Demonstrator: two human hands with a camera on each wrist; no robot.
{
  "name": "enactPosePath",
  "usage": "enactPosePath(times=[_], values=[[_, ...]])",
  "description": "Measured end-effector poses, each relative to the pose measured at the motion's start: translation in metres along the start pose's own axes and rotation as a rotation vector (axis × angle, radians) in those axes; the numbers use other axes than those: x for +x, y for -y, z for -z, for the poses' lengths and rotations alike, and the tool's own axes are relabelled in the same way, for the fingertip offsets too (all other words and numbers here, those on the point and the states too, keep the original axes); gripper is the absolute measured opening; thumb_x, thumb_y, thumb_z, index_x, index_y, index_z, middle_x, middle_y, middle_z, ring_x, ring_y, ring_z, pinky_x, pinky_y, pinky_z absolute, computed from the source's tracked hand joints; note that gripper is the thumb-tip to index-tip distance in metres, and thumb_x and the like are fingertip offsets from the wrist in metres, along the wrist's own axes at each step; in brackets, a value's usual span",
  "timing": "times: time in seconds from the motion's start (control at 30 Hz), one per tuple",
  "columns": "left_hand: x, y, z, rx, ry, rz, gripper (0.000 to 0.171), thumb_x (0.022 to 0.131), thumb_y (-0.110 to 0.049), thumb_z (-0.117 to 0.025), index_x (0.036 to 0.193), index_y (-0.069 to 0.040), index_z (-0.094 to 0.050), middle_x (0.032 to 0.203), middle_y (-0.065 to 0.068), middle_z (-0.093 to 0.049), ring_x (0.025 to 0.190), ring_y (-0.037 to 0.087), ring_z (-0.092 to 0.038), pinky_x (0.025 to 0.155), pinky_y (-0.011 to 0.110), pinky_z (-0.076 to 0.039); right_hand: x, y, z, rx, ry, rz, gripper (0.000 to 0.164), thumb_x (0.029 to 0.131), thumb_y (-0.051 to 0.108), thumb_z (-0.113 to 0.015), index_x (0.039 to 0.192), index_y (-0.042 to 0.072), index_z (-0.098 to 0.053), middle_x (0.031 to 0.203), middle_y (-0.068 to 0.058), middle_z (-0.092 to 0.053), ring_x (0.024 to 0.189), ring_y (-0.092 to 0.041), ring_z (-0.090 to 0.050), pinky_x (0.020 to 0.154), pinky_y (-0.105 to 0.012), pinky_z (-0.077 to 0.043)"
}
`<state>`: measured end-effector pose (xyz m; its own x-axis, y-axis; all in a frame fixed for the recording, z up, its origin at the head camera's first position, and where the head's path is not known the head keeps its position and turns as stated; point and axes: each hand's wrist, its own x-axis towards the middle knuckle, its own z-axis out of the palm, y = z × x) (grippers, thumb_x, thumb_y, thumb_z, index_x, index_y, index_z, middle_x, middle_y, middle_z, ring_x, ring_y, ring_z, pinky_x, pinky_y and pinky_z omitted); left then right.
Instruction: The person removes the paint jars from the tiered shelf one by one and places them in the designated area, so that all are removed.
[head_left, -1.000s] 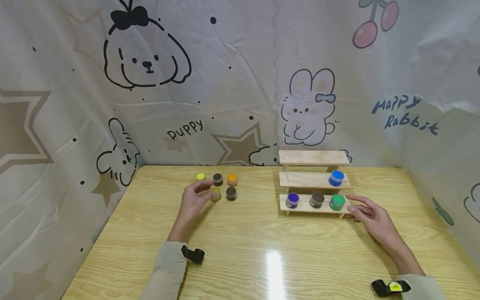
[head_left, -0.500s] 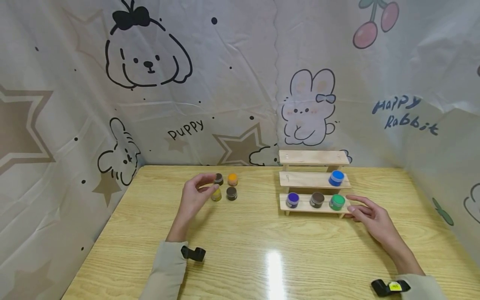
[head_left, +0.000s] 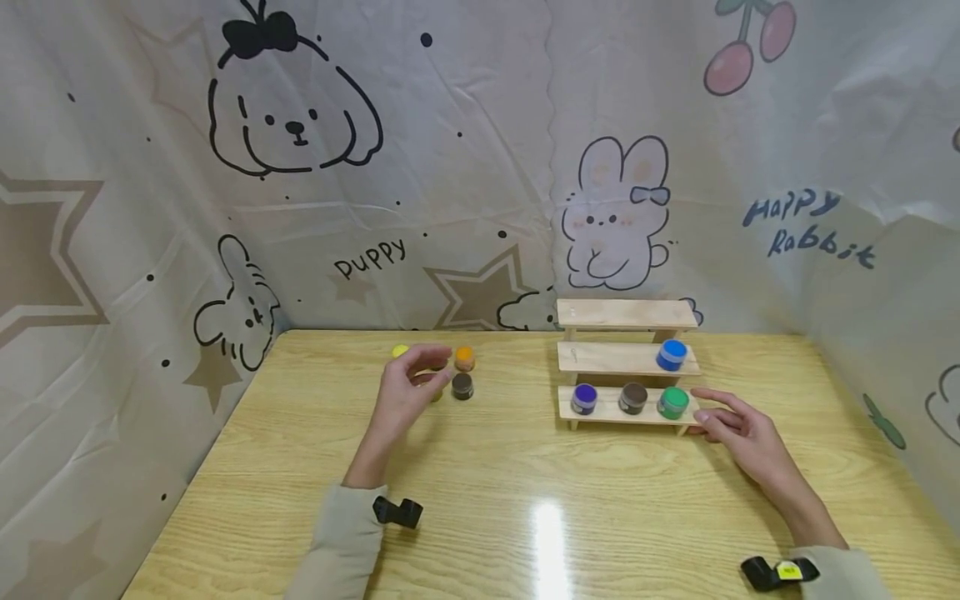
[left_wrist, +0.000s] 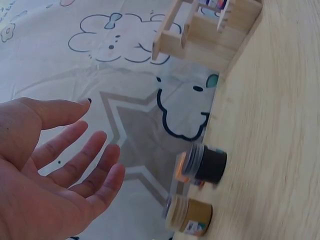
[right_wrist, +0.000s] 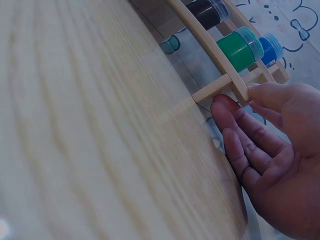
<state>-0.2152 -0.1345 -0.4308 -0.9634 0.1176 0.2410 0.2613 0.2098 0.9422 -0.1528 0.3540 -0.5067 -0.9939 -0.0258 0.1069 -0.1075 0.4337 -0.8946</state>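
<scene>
My left hand (head_left: 408,387) hovers over a small group of paint jars, thumb and fingers apart with nothing between them. Beneath it an ochre paint jar (left_wrist: 196,216) is mostly covered in the head view. Just right of the fingers stand an orange paint jar (head_left: 464,359) and a dark paint jar (head_left: 462,386); a yellow paint jar (head_left: 401,351) shows behind the hand. My right hand (head_left: 744,433) pinches the right end of a three-step wooden rack (head_left: 627,314). Its thumb lies at the bottom step's corner, the fingers curled below.
On the rack's bottom step sit a purple jar (head_left: 584,399), a brown jar (head_left: 633,398) and a green jar (head_left: 673,403). A blue jar (head_left: 671,355) stands on the middle step. A printed cloth (head_left: 480,167) hangs behind the wooden table (head_left: 480,483).
My left hand has shifted right across the jars, uncovering the yellow jar and covering the dark back jar. The right hand stays at the rack's end.
</scene>
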Motion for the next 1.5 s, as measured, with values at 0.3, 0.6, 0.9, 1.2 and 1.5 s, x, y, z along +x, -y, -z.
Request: enactPosePath(times=[0.3, 0.6, 0.9, 1.2, 1.5], values=[[0.001, -0.009, -0.024, -0.077, 0.053, -0.075, 0.032, 0.093, -0.003, -0.075, 0.123, 0.004, -0.067, 0.123, 0.02, -0.067, 0.116, 0.04, -0.062, 0.099, 0.049, -0.053, 0.001, 0.001, 0.007, -0.032, -0.01, -0.012, 0.048, 0.107, 0.024, -0.058, 0.147, -0.001, -0.049, 0.113, -0.005, -0.075, 0.091, -0.007, -0.073, 0.073, -0.024, -0.06], [0.001, -0.012, -0.051, -0.086, 0.086, -0.108, 0.033, 0.094, -0.003, -0.074, 0.125, 0.004, -0.066, 0.126, 0.02, -0.066, 0.118, 0.041, -0.062, 0.095, 0.047, -0.055, 0.002, 0.001, 0.008, -0.008, -0.003, -0.005, 0.048, 0.107, 0.022, -0.059, 0.147, -0.001, -0.049, 0.109, 0.004, -0.076, 0.09, -0.009, -0.073, 0.073, -0.024, -0.06], [0.0, -0.014, -0.083, -0.082, 0.143, -0.107, 0.032, 0.094, -0.005, -0.074, 0.125, 0.0, -0.067, 0.123, 0.015, -0.067, 0.115, 0.039, -0.064, 0.097, 0.05, -0.054, 0.001, 0.0, 0.005, 0.024, 0.003, -0.001, 0.047, 0.107, 0.022, -0.057, 0.147, -0.001, -0.049, 0.109, 0.01, -0.075, 0.091, -0.008, -0.073, 0.075, -0.024, -0.06], [-0.005, -0.012, -0.118, -0.037, 0.186, -0.088, 0.029, 0.093, -0.007, -0.075, 0.122, -0.003, -0.069, 0.119, 0.013, -0.07, 0.113, 0.031, -0.065, 0.098, 0.053, -0.053, -0.001, -0.004, 0.0, 0.037, 0.007, 0.019, 0.046, 0.107, 0.019, -0.057, 0.147, -0.003, -0.049, 0.11, 0.011, -0.074, 0.091, -0.009, -0.074, 0.075, -0.024, -0.06], [0.007, -0.036, -0.152, -0.054, 0.23, -0.13, 0.032, 0.094, -0.009, -0.076, 0.124, -0.001, -0.068, 0.12, 0.012, -0.07, 0.111, 0.029, -0.067, 0.096, 0.041, -0.055, 0.0, -0.002, -0.001, 0.046, 0.009, 0.008, 0.046, 0.107, 0.022, -0.058, 0.147, -0.001, -0.05, 0.115, 0.018, -0.071, 0.093, -0.009, -0.073, 0.075, -0.025, -0.06]])
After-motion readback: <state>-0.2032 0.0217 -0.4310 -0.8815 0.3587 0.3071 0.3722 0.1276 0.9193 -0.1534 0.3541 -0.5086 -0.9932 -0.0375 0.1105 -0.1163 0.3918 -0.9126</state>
